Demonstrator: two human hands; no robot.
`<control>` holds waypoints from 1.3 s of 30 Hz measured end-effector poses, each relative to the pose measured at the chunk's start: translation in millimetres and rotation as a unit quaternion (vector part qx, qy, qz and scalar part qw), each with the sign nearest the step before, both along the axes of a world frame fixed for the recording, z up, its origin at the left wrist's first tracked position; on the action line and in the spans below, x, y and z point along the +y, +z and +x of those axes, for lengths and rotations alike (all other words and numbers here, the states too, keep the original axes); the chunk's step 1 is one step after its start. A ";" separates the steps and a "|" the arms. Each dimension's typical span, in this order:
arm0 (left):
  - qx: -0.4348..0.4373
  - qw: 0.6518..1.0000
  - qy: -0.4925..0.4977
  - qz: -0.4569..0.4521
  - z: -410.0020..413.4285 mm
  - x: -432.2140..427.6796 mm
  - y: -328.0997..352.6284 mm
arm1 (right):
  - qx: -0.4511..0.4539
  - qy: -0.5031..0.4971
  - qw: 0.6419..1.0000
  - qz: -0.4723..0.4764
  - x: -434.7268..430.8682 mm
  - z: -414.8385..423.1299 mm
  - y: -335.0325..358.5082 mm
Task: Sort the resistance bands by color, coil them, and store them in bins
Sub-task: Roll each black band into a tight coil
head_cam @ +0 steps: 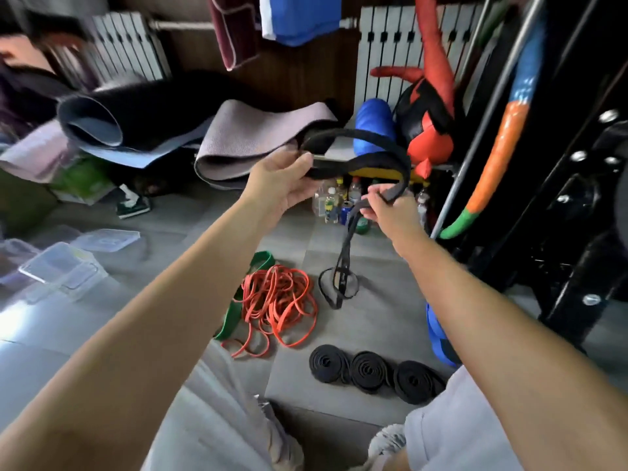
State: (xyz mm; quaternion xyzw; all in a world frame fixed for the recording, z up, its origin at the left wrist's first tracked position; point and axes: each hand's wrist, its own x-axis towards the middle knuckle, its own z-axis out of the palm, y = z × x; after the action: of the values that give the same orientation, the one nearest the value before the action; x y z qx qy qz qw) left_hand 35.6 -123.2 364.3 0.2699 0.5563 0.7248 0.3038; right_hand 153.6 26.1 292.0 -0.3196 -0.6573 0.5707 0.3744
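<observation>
A black resistance band (367, 141) arcs in the air between both hands. My left hand (282, 185) pinches one end of its loop. My right hand (387, 207) grips the band lower down, and its tail (343, 266) hangs to the floor, where it lies in loose loops. Three coiled black bands (370, 370) lie side by side on the grey floor in front of my knees. A tangled heap of orange bands (282, 300) sits to their left, with a green band (234, 311) lying under and beside it.
Clear plastic bins and lids (64, 266) stand on the floor at the left. Rolled mats (217, 144) lie behind, several bottles (334, 202) stand under the hands, and a black metal rack (560, 232) rises at the right. A blue object (438, 334) lies by my right forearm.
</observation>
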 end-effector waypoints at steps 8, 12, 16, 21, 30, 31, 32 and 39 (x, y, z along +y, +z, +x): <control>-0.040 0.999 0.023 -0.022 13.7 -18.6 5.6 | 0.163 0.073 0.983 0.030 -30.8 9.5 118.7; -0.025 0.999 0.017 0.011 20.7 -19.8 32.9 | 0.259 0.091 0.962 0.013 -45.5 18.7 165.7; -0.009 1.000 0.026 -0.005 27.6 -19.8 34.0 | 0.208 0.087 0.974 0.015 -46.7 30.3 150.2; -0.003 0.997 0.034 -0.067 26.5 -29.4 -1.7 | 0.043 0.077 0.994 -0.066 -55.4 48.9 45.2; 0.155 0.965 -0.035 -0.207 36.5 -46.5 -59.3 | -0.400 0.306 0.863 -0.043 -109.6 92.9 -109.6; 0.228 0.940 -0.066 -0.245 40.1 -48.6 -67.8 | -0.409 0.296 0.863 -0.019 -106.8 93.2 -109.5; 0.292 0.913 -0.100 -0.268 44.4 -50.4 -76.4 | -0.398 0.275 0.875 0.014 -102.6 92.6 -106.1; 0.384 0.869 -0.159 -0.269 67.9 -52.3 -97.4 | -0.234 0.137 0.951 0.151 -83.0 92.7 -82.8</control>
State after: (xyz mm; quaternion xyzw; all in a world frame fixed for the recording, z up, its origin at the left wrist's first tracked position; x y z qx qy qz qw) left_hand 103.5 -175.5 267.0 0.5197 0.7517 0.3285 0.2383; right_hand 246.3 -56.9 209.2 -0.2908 -0.8423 0.4199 0.1719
